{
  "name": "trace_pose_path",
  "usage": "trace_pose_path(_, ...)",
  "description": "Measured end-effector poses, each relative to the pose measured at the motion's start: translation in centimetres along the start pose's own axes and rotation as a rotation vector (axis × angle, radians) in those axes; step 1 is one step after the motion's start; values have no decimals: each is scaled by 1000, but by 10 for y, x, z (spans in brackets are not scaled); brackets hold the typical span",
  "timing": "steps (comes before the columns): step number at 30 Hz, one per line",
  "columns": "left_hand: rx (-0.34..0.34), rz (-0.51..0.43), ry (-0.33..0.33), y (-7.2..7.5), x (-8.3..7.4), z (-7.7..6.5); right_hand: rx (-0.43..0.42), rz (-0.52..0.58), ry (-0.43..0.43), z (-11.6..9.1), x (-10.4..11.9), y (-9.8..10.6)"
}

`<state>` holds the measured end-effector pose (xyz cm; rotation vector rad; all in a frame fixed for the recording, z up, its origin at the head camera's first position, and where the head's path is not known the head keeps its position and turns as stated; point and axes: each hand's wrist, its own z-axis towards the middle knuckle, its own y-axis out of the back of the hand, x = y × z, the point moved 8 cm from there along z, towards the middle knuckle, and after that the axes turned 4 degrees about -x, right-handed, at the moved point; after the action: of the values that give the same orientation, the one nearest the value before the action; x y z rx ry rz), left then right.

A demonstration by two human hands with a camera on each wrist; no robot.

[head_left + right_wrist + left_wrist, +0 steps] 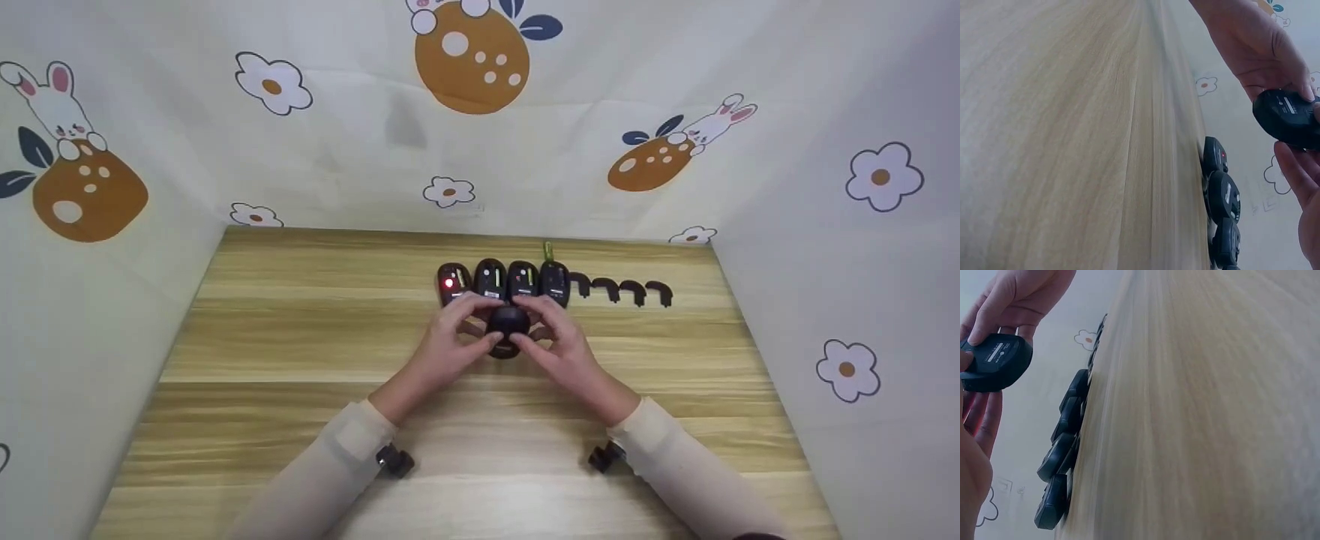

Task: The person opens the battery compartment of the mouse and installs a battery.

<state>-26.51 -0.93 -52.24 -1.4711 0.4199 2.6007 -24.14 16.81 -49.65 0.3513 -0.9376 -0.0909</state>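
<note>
A dark computer mouse [508, 321] is held up between my two hands, above the table. My left hand [450, 336] grips its left side, with the thumb on the near face and the fingers round the far edge. On the opposite side my right hand [561, 339] grips it in the same way. In the left wrist view the mouse [1002, 363] shows a flat face with a pale printed label under a thumb. From the right wrist view, the label on the mouse [1289, 112] also faces the thumbs.
Several dark mice [490, 277] lie underside up in a row beyond my hands; the leftmost mouse [452, 276] glows red. A green piece [548, 250] sticks out behind the rightmost. Several black hook-shaped pieces [632, 292] continue the row rightward on the wooden table [285, 337]. Patterned fabric [345, 150] encloses the table.
</note>
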Motion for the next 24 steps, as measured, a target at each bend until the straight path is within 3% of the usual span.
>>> trace_pose_path(5,-3,-9,26,-1,3,0,3,1,-4,4,20,0)
trace_pose_path(14,-28,-10,26,-1,4,-1,29,32,-77,-1,-17,-2)
trace_pose_path(24,10,-32,118,-4,11,-3,140,178,-180,-2,-26,-9)
